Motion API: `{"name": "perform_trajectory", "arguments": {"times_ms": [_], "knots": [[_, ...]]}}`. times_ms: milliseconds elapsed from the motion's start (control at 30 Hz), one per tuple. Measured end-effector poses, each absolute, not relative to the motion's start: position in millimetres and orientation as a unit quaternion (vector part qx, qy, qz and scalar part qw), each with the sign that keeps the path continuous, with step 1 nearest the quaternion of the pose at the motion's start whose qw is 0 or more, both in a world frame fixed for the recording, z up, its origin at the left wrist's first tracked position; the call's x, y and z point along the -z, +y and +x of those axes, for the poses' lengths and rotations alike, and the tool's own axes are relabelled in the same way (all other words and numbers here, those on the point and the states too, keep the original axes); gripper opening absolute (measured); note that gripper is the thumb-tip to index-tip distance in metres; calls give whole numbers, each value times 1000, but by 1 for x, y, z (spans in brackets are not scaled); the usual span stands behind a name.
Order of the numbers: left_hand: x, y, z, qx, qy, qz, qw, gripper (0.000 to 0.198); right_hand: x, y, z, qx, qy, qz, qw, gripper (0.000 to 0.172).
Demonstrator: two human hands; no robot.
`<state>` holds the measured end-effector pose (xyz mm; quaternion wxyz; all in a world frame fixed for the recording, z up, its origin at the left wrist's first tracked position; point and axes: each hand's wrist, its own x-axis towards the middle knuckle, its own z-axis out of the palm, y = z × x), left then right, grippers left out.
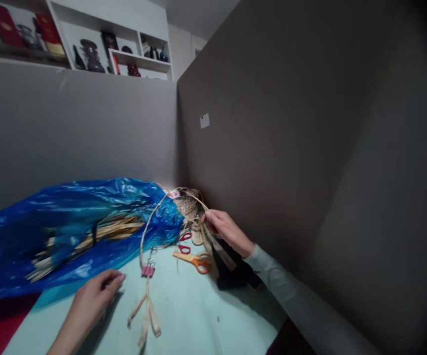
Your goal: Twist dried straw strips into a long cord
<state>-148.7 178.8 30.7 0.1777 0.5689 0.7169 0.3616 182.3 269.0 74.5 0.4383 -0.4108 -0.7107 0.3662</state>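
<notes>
My right hand (225,230) is closed on pale straw strips (221,250) beside a small woven piece (188,206) in the corner. A long thin strip (147,229) arcs from there down to a pink binder clip (148,270), with loose flat ends (147,315) trailing on the light green tabletop (195,310). My left hand (94,296) rests on the table near the edge of a blue plastic bag (69,222), fingers loosely curled and holding nothing that I can see.
The blue bag holds a bundle of straw strips (88,236). Orange-handled scissors (195,260) and small red-handled scissors (184,243) lie by my right hand, with a dark object (235,276) under my wrist. Grey partition walls (291,148) close off the back and right. Shelves (98,44) stand behind.
</notes>
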Motion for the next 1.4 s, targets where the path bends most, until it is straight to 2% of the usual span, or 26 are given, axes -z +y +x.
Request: {"name": "perform_trajectory", "arguments": {"times_ms": [100, 200, 300, 433, 533, 600, 733, 867, 1000, 1100, 1200, 1400], "knots": [[-44, 172, -121, -386, 685, 542, 299, 42, -66, 242, 147, -581, -670, -301, 350, 33], [-53, 172, -96, -467, 581, 475, 467, 44, -53, 222, 111, -684, -644, -246, 237, 21], [-58, 174, -86, -492, 550, 497, 456, 32, -49, 217, 85, -708, -652, -214, 168, 13], [-66, 178, -88, -477, 574, 549, 377, 29, -57, 223, 71, -664, -702, -180, 183, 8], [-63, 177, -96, -484, 606, 550, 311, 32, -58, 233, 72, -622, -700, -245, 251, 22], [-54, 176, -102, -432, 649, 566, 266, 30, -52, 241, 75, -602, -678, -313, 283, 29], [-33, 171, -104, -251, 692, 640, 221, 16, -34, 255, 82, -581, -678, -382, 238, 28], [-21, 167, -95, -209, 706, 642, 214, 8, -19, 249, 78, -543, -729, -368, 197, 19], [-16, 165, -93, -275, 711, 597, 248, 7, -13, 228, 68, -391, -825, -362, 188, 18], [-15, 165, -95, -327, 694, 568, 298, 7, -13, 218, 64, -350, -842, -366, 186, 18], [-18, 165, -94, -349, 662, 533, 395, 17, -14, 219, 64, -395, -829, -352, 178, 17], [-22, 163, -89, -418, 596, 424, 538, 34, -13, 230, 70, -611, -703, -326, 165, 11]]}}
